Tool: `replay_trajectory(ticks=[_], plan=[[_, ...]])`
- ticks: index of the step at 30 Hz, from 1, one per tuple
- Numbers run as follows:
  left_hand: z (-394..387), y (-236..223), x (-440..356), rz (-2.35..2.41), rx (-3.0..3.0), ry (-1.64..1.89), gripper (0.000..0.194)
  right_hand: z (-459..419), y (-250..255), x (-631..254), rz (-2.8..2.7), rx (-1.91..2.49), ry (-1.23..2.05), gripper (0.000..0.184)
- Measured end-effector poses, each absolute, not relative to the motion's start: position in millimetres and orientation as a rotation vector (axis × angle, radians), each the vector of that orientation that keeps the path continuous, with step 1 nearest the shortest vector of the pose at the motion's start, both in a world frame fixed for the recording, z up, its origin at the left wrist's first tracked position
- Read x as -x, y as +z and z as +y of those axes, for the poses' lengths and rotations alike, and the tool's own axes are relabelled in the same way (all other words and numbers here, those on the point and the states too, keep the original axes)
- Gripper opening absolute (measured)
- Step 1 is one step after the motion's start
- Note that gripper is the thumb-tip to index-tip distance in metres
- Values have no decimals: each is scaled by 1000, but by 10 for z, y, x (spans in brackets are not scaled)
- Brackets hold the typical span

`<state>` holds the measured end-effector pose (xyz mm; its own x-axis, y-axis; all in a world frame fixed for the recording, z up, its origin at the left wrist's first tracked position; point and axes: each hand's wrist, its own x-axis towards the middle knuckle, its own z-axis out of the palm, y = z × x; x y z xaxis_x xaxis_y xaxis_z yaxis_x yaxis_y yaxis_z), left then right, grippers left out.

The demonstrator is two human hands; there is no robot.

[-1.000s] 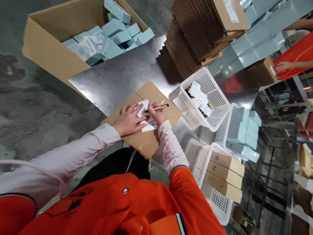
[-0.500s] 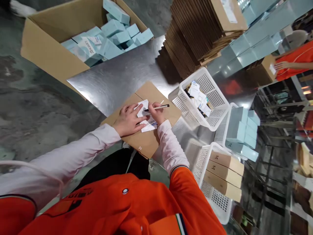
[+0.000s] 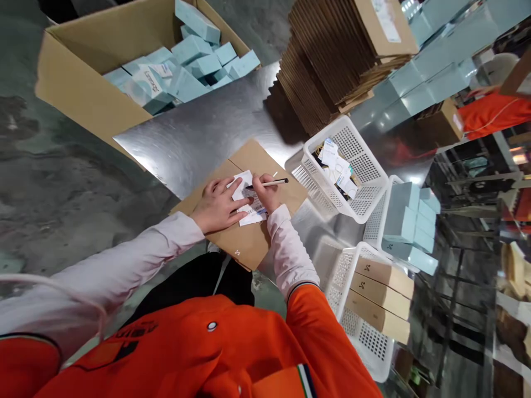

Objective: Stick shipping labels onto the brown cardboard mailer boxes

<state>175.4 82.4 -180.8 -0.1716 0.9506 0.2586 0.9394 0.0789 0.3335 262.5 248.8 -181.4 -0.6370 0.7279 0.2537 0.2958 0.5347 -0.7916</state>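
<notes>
My left hand (image 3: 216, 205) lies flat on a small white paper slip (image 3: 249, 209), pinning it to a flat brown cardboard piece (image 3: 249, 243) on the shiny metal table (image 3: 207, 132). My right hand (image 3: 265, 194) grips a pen (image 3: 269, 183) with its tip on the upper part of the slip. The pen's shaft points to the right. Both arms wear pale pink sleeves under an orange vest.
A large carton (image 3: 83, 94) of pale blue boxes (image 3: 194, 66) stands at the upper left. A stack of flat cardboard (image 3: 332, 61) rises behind. White baskets hold labels (image 3: 338, 168), blue boxes (image 3: 409, 221) and brown boxes (image 3: 379, 301). A person in orange (image 3: 489, 113) works far right.
My hands and the pen stay almost still on the slip. The person in orange at the far right has shifted, and the view has drifted slightly.
</notes>
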Motion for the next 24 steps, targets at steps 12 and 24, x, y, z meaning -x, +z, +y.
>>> replay_trajectory(ticks=[12, 24], plan=[[816, -1748, -1752, 2290, -2029, 592, 41, 2506, -1850, -2639, -2125, 896, 932, 49], [826, -1747, -1750, 2296, -2040, 598, 40, 2509, -1828, -2639, -2100, 906, 967, 45]])
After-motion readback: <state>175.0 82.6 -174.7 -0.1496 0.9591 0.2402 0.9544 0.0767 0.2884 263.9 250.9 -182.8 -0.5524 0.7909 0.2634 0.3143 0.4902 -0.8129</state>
